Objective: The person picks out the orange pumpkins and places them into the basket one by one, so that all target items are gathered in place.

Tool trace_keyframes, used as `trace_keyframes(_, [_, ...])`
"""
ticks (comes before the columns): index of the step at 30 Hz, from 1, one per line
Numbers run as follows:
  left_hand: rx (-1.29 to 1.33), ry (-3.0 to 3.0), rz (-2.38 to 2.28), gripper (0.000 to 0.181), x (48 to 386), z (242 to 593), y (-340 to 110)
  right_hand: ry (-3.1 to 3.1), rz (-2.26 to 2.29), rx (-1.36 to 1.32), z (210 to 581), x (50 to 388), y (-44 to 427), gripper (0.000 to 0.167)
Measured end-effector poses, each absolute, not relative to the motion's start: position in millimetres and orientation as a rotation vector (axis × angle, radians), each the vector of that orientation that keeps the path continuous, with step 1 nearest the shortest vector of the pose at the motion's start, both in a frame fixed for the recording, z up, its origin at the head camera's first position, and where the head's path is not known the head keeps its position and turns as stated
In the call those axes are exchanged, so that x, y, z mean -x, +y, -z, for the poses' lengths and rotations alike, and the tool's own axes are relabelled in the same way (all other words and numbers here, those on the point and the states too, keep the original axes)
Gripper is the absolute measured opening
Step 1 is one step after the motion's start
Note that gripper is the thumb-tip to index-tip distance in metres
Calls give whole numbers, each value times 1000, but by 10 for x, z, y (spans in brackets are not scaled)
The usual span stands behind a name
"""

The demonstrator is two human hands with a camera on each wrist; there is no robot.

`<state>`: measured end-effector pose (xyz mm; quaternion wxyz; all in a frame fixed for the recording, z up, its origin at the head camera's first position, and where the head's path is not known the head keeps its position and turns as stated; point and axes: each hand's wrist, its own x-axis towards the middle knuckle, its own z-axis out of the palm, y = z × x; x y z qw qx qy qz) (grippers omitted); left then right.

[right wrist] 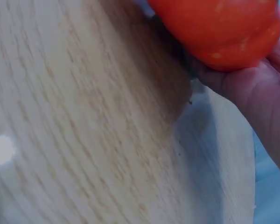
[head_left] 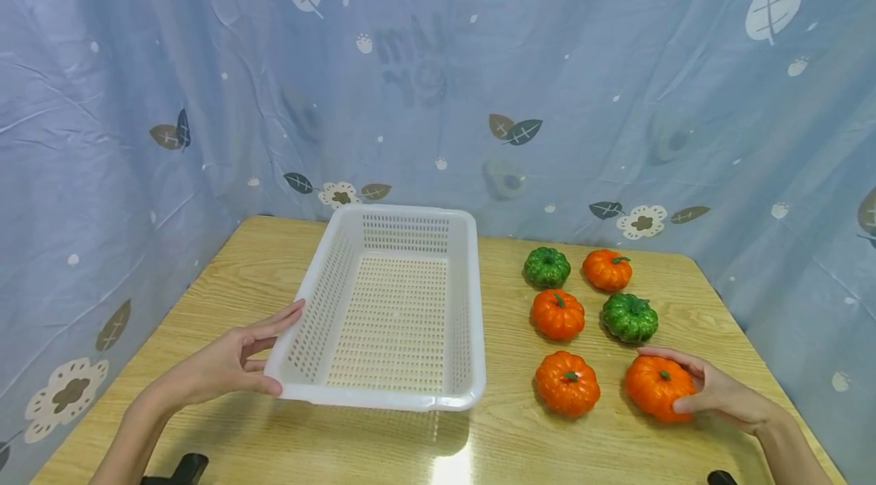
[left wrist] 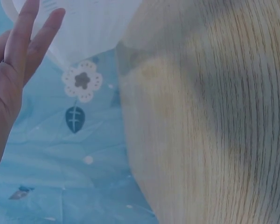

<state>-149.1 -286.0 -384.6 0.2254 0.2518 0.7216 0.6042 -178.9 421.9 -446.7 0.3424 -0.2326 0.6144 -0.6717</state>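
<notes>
My left hand [head_left: 226,359] is at the left side of a white plastic basket [head_left: 477,318], its fingertips touching the rim and the thumb by the near left corner. In the left wrist view, fingers [left wrist: 19,42] of that hand look straight and spread against the pale basket wall [left wrist: 98,28]. My right hand [head_left: 722,394] holds a small orange pumpkin [head_left: 653,386] at the right, thumb on the near side and fingers round the far side. The right wrist view shows this orange pumpkin [right wrist: 219,32] close up; its lower side meets the palm, and the fingertips are hidden.
Around the held one sit more small pumpkins: an orange one [head_left: 567,384], another orange one [head_left: 557,315], a green one [head_left: 630,318], and behind them a green one [head_left: 547,267] and an orange one [head_left: 606,271]. A blue patterned curtain [head_left: 424,90] surrounds the wooden table [head_left: 233,272].
</notes>
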Motion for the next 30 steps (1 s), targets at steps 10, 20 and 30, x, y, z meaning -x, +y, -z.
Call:
trace_keyframes(10, [-694,2011,-1648,90,1484,3849,-2859,1706,1770,649,4318,1714,4136,60])
trace_keyframes(20, [-705,2034,-1636,89,1490,3841,-2862,1681,1747,703,4145,1739,3963,61])
trace_keyframes(30, [-698,2069,-1628,90,1490,3863,-2869,1607,1690,794,3957,1777,3654,61])
